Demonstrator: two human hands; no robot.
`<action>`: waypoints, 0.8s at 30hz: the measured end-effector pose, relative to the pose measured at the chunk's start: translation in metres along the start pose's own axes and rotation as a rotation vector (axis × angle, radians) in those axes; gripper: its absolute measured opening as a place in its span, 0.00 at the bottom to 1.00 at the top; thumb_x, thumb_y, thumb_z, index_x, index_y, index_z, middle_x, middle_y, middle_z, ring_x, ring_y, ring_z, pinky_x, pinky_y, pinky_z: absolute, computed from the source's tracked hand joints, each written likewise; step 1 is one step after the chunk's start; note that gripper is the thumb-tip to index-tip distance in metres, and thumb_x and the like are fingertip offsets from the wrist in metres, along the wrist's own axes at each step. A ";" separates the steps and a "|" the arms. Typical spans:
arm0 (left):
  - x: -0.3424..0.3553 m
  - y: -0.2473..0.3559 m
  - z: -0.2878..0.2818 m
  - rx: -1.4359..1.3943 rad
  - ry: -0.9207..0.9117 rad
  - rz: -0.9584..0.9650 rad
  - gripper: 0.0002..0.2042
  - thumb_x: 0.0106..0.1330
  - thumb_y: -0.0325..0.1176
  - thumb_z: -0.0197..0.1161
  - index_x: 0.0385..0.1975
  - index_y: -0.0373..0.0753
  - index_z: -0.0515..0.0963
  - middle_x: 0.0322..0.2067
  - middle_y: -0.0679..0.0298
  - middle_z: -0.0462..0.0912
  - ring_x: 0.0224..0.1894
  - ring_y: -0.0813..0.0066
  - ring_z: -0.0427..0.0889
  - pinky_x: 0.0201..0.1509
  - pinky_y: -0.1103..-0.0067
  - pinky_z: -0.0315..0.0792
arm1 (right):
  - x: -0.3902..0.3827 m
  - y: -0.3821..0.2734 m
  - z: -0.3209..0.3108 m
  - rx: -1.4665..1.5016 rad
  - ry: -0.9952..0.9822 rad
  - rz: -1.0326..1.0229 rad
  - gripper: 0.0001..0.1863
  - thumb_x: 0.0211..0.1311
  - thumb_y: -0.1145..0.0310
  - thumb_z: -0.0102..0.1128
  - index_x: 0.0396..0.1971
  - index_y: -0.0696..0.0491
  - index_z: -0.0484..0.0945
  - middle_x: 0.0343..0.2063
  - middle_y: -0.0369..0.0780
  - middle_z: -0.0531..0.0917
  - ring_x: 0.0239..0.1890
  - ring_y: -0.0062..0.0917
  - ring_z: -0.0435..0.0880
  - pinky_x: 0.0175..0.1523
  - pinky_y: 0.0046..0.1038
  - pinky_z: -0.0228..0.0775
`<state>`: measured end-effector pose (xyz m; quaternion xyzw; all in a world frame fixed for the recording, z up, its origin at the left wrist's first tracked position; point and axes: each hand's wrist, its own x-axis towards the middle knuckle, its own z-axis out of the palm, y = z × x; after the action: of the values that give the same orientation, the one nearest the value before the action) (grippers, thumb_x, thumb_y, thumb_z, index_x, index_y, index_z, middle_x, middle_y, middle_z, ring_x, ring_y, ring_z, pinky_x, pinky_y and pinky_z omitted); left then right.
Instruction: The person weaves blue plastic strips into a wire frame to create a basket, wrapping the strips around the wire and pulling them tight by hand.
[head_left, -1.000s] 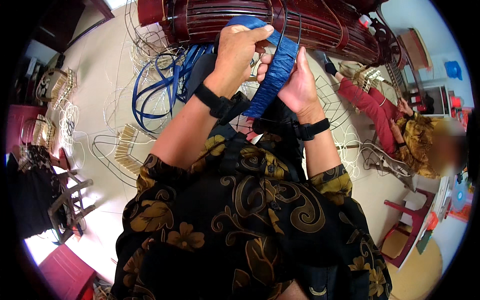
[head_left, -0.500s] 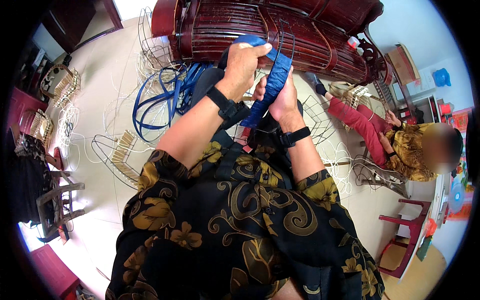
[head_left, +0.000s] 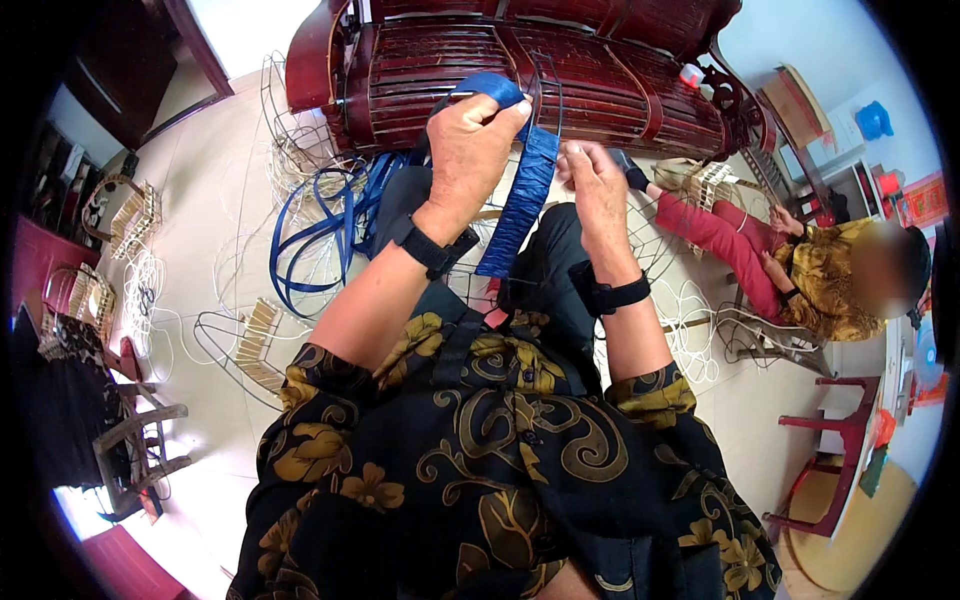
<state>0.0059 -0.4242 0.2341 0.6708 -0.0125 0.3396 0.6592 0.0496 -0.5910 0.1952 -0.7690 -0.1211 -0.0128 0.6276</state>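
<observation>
My left hand (head_left: 472, 147) is closed on a blue flat strap (head_left: 490, 88) where it loops at a thin dark wire frame (head_left: 534, 80). Below it, a length of the frame is wound in crinkled blue wrapping (head_left: 518, 210), hanging down between my knees. My right hand (head_left: 595, 190) is just right of the wound band, fingers curled and thumb raised near the index finger; whatever they hold is too small to name. Loose blue strap coils (head_left: 320, 235) lie at the left of my legs.
A dark red wooden bench (head_left: 440, 70) stands ahead. Wire frames with slats (head_left: 255, 345) and white cord coils (head_left: 145, 310) lie on the floor. A seated person (head_left: 830, 280) works at the right. A red stool (head_left: 832, 510) is at lower right; a wooden chair (head_left: 135, 430) at left.
My right hand has moved off the blue band to its right and turned, fingers now curled beside it. My left hand still grips the strap. The view has shifted, showing more bench.
</observation>
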 end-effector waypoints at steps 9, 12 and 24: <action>0.000 0.027 0.022 0.452 -0.004 0.457 0.04 0.53 0.25 0.66 0.22 0.33 0.79 0.18 0.59 0.76 0.22 0.70 0.74 0.28 0.76 0.67 | 0.009 -0.040 0.030 -0.610 0.331 -0.773 0.13 0.50 0.68 0.65 0.36 0.54 0.77 0.25 0.39 0.76 0.32 0.35 0.75 0.42 0.35 0.61; 0.001 0.030 0.023 0.340 -0.042 0.500 0.03 0.53 0.24 0.65 0.25 0.33 0.80 0.21 0.59 0.78 0.25 0.71 0.76 0.30 0.77 0.69 | 0.014 -0.033 0.030 -0.458 0.274 -0.653 0.06 0.51 0.70 0.63 0.27 0.55 0.76 0.21 0.44 0.74 0.29 0.41 0.74 0.37 0.38 0.63; 0.008 -0.034 0.021 -0.819 -0.491 -0.748 0.16 0.73 0.36 0.46 0.39 0.30 0.78 0.30 0.54 0.83 0.29 0.66 0.83 0.33 0.74 0.78 | 0.012 -0.053 0.002 0.183 0.037 -0.037 0.09 0.56 0.82 0.52 0.29 0.60 0.82 0.16 0.36 0.79 0.15 0.16 0.76 0.18 0.21 0.67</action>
<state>0.0373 -0.4350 0.2099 0.3803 -0.0574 -0.1123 0.9162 0.0503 -0.5776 0.2477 -0.7057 -0.1246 -0.0276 0.6969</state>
